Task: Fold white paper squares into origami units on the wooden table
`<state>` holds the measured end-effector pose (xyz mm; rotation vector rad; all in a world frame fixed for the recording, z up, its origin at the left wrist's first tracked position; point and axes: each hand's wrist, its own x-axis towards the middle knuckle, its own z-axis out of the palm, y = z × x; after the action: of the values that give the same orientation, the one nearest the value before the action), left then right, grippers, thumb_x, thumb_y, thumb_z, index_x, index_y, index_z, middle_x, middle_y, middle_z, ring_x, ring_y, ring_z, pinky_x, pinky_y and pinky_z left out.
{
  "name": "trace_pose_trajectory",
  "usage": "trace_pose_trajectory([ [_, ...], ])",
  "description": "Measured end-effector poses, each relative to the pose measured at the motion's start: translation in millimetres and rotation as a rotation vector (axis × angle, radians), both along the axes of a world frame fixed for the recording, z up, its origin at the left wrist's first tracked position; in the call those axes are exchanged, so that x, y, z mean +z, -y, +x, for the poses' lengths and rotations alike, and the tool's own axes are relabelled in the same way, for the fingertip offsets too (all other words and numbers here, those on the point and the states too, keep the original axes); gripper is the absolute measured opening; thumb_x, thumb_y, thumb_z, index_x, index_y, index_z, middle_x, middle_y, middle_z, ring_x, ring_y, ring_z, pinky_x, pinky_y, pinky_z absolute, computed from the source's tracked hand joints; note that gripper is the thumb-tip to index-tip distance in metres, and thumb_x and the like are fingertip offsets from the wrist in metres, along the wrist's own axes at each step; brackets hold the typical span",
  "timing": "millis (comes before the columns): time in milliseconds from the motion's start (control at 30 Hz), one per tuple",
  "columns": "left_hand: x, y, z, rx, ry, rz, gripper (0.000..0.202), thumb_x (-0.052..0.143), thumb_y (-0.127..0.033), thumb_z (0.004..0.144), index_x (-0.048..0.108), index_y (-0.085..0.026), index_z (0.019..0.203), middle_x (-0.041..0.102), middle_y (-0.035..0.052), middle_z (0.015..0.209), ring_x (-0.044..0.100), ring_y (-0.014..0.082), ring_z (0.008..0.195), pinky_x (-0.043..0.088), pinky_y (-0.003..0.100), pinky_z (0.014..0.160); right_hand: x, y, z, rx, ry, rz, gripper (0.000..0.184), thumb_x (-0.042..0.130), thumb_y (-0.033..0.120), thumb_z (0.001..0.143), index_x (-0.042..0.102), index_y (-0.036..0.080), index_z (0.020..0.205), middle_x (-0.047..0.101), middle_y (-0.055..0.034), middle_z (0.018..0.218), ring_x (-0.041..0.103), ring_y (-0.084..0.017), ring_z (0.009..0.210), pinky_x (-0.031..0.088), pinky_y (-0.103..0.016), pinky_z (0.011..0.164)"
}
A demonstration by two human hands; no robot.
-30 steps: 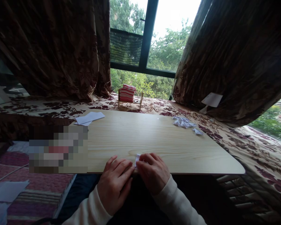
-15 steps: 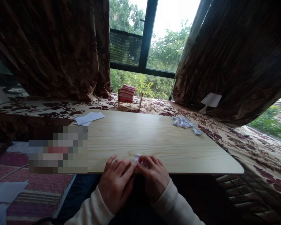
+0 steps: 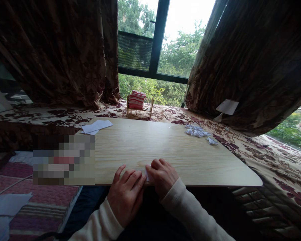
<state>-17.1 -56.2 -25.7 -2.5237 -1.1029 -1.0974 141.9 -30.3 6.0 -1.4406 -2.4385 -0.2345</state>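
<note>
A small folded piece of white paper (image 3: 147, 174) lies at the near edge of the wooden table (image 3: 130, 144), mostly covered by my fingers. My right hand (image 3: 163, 176) is closed over it, thumb and fingertips pressed down on the paper. From the other side, my left hand (image 3: 126, 193) holds the paper's left edge with its index finger and thumb, while the other fingers are bent and rest on the tabletop. Toward the far right corner of the table sits a pile of folded paper pieces (image 3: 196, 131), with one folded piece (image 3: 212, 141) a little apart.
Flat white paper strips (image 3: 97, 126) lie at the table's far left corner. A blurred patch (image 3: 65, 160) hides the left edge. Behind the table stand a small rack of pink striped cloths (image 3: 136, 99) and a white lamp (image 3: 227, 107). More paper sheets (image 3: 8, 204) lie at lower left.
My right hand has shifted slightly up and turned over the paper, its fingers now bunched on top. My left hand stays nearly in place.
</note>
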Motion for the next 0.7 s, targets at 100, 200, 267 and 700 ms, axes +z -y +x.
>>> trace_pose_trajectory([
  [100,2.0,-1.4,0.6,-0.042,-0.016,0.041,0.032,0.044,-0.014,0.078,0.056,-0.016,0.107,0.061,0.0066,0.108,0.051,0.022,0.101,0.022,0.051,0.099,-2.7,-9.2,12.1,0.109,-0.093,-0.058,0.019,0.052,0.013,0.074,0.065,0.021,0.085,0.058,-0.005,0.078,0.049,-0.018,0.073,0.039,-0.027,0.063],
  [200,3.8,-3.2,2.5,-0.066,-0.014,0.082,0.03,0.043,-0.013,0.078,0.058,-0.016,0.104,0.063,0.0068,0.106,0.053,0.022,0.1,0.022,0.052,0.099,-2.1,-19.4,33.4,0.253,-0.277,-0.118,0.042,0.045,0.002,0.065,0.063,0.019,0.099,0.06,-0.0031,0.077,0.051,-0.015,0.072,0.042,-0.024,0.065],
  [267,4.5,-4.2,3.8,-0.071,-0.007,0.09,0.029,0.043,-0.013,0.078,0.06,-0.016,0.101,0.064,0.0073,0.105,0.054,0.022,0.099,0.022,0.052,0.099,-0.1,-21.4,43.8,0.225,-0.3,-0.058,0.049,0.041,0.0,0.064,0.061,0.018,0.106,0.06,-0.0041,0.079,0.051,-0.016,0.074,0.043,-0.026,0.067],
  [700,9.8,-20.3,11.1,-0.118,-0.112,0.012,0.018,0.047,-0.02,0.071,0.058,-0.014,0.083,0.062,0.0105,0.105,0.051,0.0227,0.106,0.024,0.047,0.102,2.7,-7.4,31.1,0.06,0.002,-0.017,0.017,0.056,0.019,0.076,0.066,0.027,0.087,0.055,-0.003,0.074,0.045,-0.015,0.07,0.034,-0.025,0.059],
])
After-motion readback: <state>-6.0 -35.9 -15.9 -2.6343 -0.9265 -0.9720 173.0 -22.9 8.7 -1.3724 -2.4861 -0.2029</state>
